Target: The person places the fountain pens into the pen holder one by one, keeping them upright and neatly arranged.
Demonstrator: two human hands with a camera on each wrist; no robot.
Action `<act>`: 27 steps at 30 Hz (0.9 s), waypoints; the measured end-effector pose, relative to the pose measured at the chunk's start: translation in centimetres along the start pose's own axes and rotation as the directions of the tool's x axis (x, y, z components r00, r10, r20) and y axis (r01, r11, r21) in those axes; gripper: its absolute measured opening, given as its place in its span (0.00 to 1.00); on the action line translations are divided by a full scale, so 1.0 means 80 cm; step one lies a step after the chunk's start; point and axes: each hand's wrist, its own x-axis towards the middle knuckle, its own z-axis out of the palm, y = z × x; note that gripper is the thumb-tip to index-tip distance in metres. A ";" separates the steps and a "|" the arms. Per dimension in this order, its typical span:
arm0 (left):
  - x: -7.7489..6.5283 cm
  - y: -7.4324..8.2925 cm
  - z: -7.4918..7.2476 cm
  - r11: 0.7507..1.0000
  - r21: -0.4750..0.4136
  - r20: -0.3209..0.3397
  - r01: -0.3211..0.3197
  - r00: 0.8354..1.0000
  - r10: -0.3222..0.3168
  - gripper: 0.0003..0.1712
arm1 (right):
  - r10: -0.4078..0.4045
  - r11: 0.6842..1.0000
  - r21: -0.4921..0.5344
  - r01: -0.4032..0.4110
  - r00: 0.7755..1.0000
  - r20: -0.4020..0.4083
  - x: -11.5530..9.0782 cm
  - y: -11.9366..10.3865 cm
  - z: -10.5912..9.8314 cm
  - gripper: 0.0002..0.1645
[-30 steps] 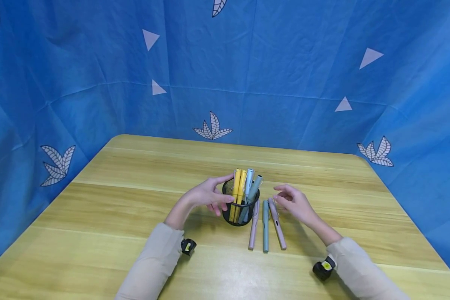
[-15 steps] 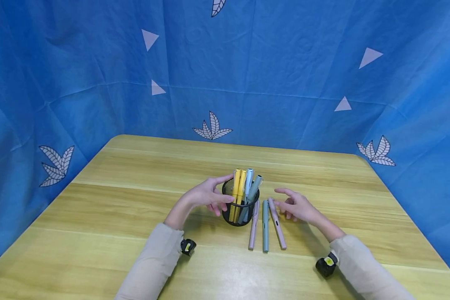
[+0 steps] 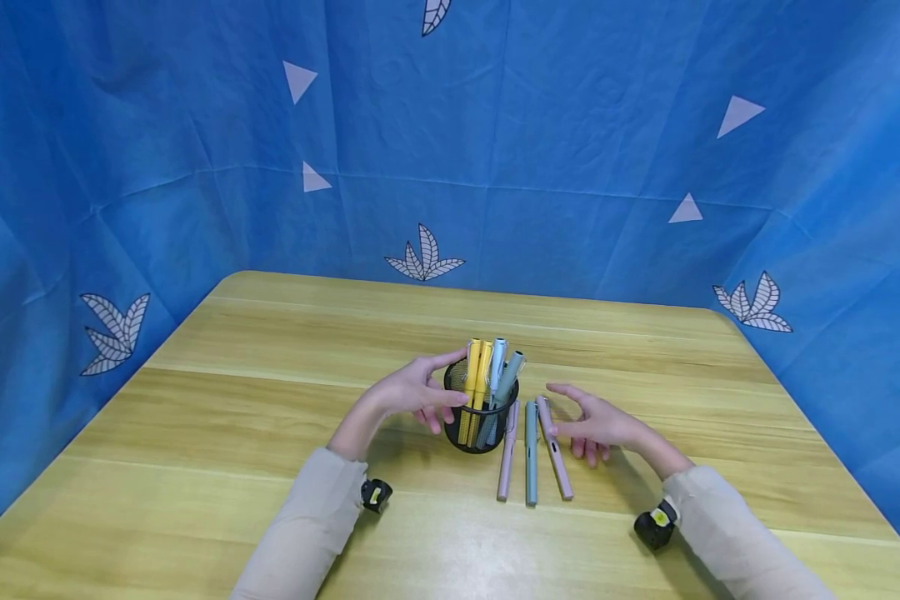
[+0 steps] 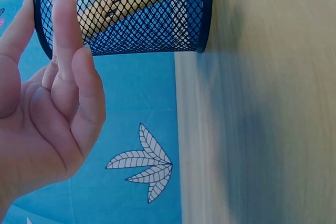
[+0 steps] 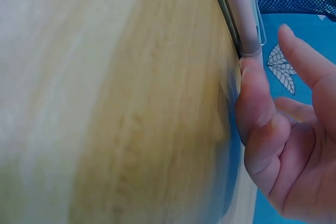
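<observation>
A black mesh pen holder (image 3: pixel 454 430) stands upright on the table, holding two yellow pens (image 3: pixel 473 367), a light blue pen (image 3: pixel 497 360) and a grey-green pen (image 3: pixel 508 378). My left hand (image 3: pixel 411 390) grips its rim from the left, thumb at the near side and index finger at the far side. To its right lie a lilac pen (image 3: pixel 507 462), a grey-green pen (image 3: pixel 531 458) and a second lilac pen (image 3: pixel 557 462). My right hand (image 3: pixel 598 422) is beside that second lilac pen, thumb and index finger spread, a fingertip close to its end in the right wrist view.
The wooden table (image 3: pixel 307 350) extends around the pens on all sides. Behind it hangs a blue cloth (image 3: pixel 570 125) with white leaves and triangles. Each sleeve carries a small black camera (image 3: pixel 376 494) at the wrist.
My right hand has shifted slightly down and right, and its thumb and index finger have spread apart. The left hand, pen holder and pens have stayed in place.
</observation>
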 end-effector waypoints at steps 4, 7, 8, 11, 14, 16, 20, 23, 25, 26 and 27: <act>0.000 0.000 0.000 1.000 0.001 -0.002 0.000 1.000 0.000 0.44 | 0.043 0.997 0.055 -0.047 0.997 0.064 -0.002 0.000 0.001 0.52; 0.000 0.000 0.000 1.000 0.002 -0.002 0.000 1.000 0.000 0.44 | 0.065 0.994 0.086 -0.073 0.993 0.095 -0.002 0.000 0.002 0.55; 0.000 -0.001 0.000 1.000 0.002 -0.001 0.000 1.000 0.000 0.44 | 0.070 0.992 0.094 -0.080 0.992 0.103 -0.001 0.001 0.001 0.55; 0.001 -0.001 0.000 1.000 0.002 -0.001 0.001 1.000 -0.001 0.44 | 0.083 0.989 0.115 -0.098 0.989 0.124 0.001 0.002 0.001 0.56; 0.001 -0.001 0.000 1.000 0.001 -0.002 0.001 1.000 -0.001 0.44 | 0.091 0.986 0.124 -0.109 0.985 0.145 0.004 0.003 0.001 0.57; 0.001 -0.001 0.000 1.000 0.000 -0.002 0.002 1.000 -0.002 0.44 | 0.093 0.986 0.126 -0.113 0.984 0.155 0.005 0.003 0.001 0.58; 0.001 -0.001 0.000 1.000 -0.004 -0.001 0.001 1.000 -0.001 0.44 | 0.087 0.986 0.125 -0.108 0.983 0.162 0.008 0.002 0.003 0.59; 0.001 -0.002 0.000 1.000 -0.006 -0.001 0.001 1.000 -0.001 0.44 | 0.083 0.987 0.124 -0.104 0.983 0.161 0.009 0.001 0.005 0.59; 0.000 -0.002 0.000 1.000 -0.004 -0.002 0.003 1.000 -0.003 0.44 | 0.085 0.987 0.122 -0.105 0.984 0.157 0.010 0.001 0.006 0.58; 0.000 -0.001 0.000 1.000 -0.004 -0.002 0.003 1.000 -0.003 0.44 | 0.088 0.987 0.121 -0.107 0.984 0.154 0.010 0.001 0.006 0.58; 0.000 -0.001 0.000 1.000 -0.003 -0.003 0.004 1.000 -0.004 0.44 | 0.093 0.986 0.122 -0.112 0.984 0.153 0.011 0.001 0.007 0.58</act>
